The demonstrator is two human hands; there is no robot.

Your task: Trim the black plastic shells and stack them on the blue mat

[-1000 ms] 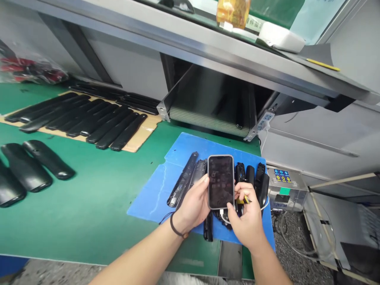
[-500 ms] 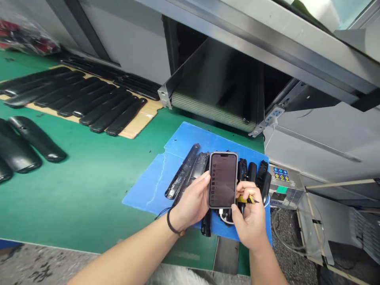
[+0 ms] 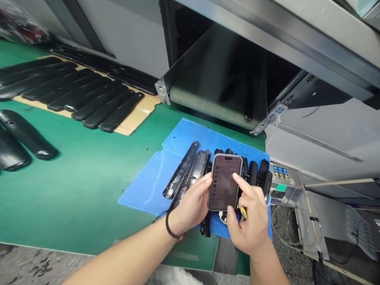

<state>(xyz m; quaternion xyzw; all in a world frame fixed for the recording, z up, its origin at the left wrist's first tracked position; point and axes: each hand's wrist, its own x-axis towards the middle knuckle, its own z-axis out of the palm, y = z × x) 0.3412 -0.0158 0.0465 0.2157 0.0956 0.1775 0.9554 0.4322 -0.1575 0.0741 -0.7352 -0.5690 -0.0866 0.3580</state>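
My left hand grips a smartphone with a grey case by its left edge, screen up and lit dimly. My right hand reaches over it, index finger touching the screen, while its other fingers curl round a small yellow-handled tool. A white cable runs from the phone's lower end. Beneath both hands, several black plastic housings lie on a blue mat.
The green bench top carries rows of black shells on cardboard at the far left and more black shells at the left edge. A metal conveyor tunnel opens behind the mat. A small control box sits right.
My right index finger has lifted from beside the phone onto its screen. The view has tilted down and shifted slightly; the phone stays in my left hand.
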